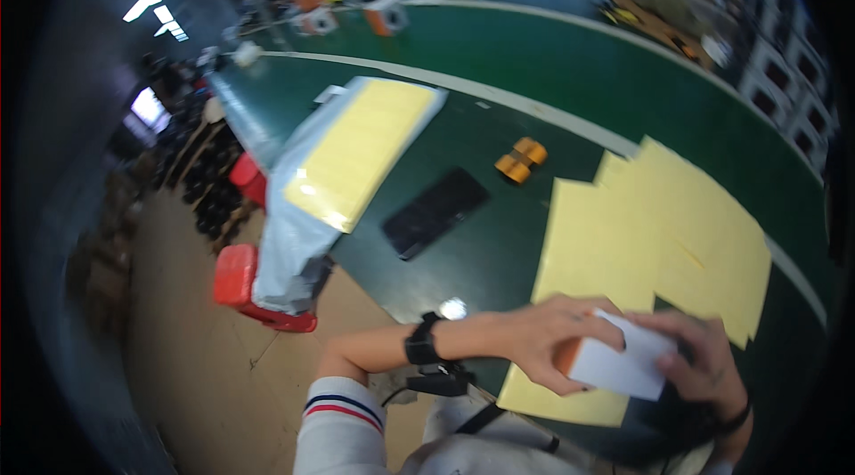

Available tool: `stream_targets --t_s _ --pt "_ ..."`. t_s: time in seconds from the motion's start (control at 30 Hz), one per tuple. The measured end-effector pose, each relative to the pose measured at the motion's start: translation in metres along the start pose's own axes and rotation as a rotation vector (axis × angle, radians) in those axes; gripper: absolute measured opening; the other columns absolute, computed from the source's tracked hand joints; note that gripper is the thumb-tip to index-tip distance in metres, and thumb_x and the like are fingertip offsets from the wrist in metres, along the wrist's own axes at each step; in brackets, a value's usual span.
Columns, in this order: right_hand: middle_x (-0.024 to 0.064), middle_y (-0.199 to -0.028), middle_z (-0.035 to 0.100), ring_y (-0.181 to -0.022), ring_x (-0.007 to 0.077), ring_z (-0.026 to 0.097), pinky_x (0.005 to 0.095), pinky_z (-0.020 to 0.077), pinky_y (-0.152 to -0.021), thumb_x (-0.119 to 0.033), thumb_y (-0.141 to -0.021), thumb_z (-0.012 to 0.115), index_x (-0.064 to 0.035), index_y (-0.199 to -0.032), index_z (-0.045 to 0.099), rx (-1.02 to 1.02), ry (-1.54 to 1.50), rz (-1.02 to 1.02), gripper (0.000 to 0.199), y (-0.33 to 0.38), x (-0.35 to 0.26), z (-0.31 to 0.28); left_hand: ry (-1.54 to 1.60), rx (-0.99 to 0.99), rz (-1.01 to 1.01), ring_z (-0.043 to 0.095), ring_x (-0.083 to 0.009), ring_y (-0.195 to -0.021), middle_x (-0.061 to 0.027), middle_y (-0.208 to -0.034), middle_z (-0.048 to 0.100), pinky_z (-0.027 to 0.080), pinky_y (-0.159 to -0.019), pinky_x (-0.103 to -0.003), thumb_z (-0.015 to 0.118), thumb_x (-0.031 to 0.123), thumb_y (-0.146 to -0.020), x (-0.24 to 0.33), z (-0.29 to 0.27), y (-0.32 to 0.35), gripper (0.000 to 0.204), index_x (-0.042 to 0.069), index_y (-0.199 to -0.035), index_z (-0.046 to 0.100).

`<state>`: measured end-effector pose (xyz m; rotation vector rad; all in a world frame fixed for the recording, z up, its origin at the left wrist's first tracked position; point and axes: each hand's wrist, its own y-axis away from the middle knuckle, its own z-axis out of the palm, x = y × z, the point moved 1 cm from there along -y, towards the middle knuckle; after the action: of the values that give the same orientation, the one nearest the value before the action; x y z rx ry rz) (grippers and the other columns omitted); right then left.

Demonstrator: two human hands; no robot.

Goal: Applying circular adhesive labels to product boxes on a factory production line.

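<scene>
The left hand (559, 339) and the right hand (705, 357) hold a small box (634, 357), white with an orange side, between them at the near right of the scene; the left hand's grip is bent around the box's left end, fingers curled over its top and the thumb at its near edge; the right hand's grip is closed around the right end, with part of its fingers hidden; the box is above the near part of the yellow sheets (595, 239), which spread over the right side of the green table (503, 239), overlapping at uneven angles; I cannot tell whether the box touches them.

Left of these sheets a black phone (436, 212) lies slantwise on the table; just beyond its far right end sits a small orange thing (521, 160) with dark parts; farther left, a yellow sheet (365, 153) lies on a pale grey plastic bag (292, 248), whose near end hangs past the table's left edge by a red plastic thing (237, 276); a black strap (422, 340) circles the left wrist; orange and white boxes (386, 17) stand at the far side, blurred.
</scene>
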<state>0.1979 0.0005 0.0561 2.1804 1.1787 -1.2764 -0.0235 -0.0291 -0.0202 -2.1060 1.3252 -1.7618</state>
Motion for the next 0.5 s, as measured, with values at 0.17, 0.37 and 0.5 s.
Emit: stream_targets --t_s 0.17,0.37,0.5 --pt "0.0204 -0.106 0.059 -0.088 0.0318 0.061 0.0352 0.0483 -0.075 -0.017 -0.067 0.071 -0.0003 -0.113 0.054 0.045 0.260 -0.326 0.051 -0.002 -0.008 0.011 -0.008 0.052 0.113 0.057 -0.0336 -0.084 -0.0136 -0.102 0.053 0.046 -0.069 -0.037 0.074 0.022 -0.060 -0.007 0.003 0.004 0.059 0.008 -0.109 0.043" --pt "0.0252 -0.131 0.042 -0.123 0.0391 0.040 0.0487 0.0326 -0.102 -0.017 -0.076 0.067 0.0044 -0.129 0.040 -0.125 0.618 -0.347 0.064 0.015 -0.026 0.020 0.014 0.027 -0.011 0.058 -0.0299 -0.085 -0.0128 -0.103 0.052 0.045 -0.068 -0.034 0.074 0.027 -0.059 -0.014 0.007 0.010 0.065 0.008 -0.112 0.040" --pt "0.0255 -0.130 0.043 -0.122 0.0405 0.041 0.0494 0.0313 -0.103 -0.019 -0.076 0.067 0.0039 -0.128 0.042 -0.186 0.481 -0.429 0.063 0.022 -0.026 0.024 0.027 0.025 -0.043 0.058 -0.0292 -0.084 -0.0119 -0.102 0.051 0.044 -0.069 -0.033 0.074 0.027 -0.059 -0.013 0.005 0.010 0.071 0.008 -0.115 0.035"
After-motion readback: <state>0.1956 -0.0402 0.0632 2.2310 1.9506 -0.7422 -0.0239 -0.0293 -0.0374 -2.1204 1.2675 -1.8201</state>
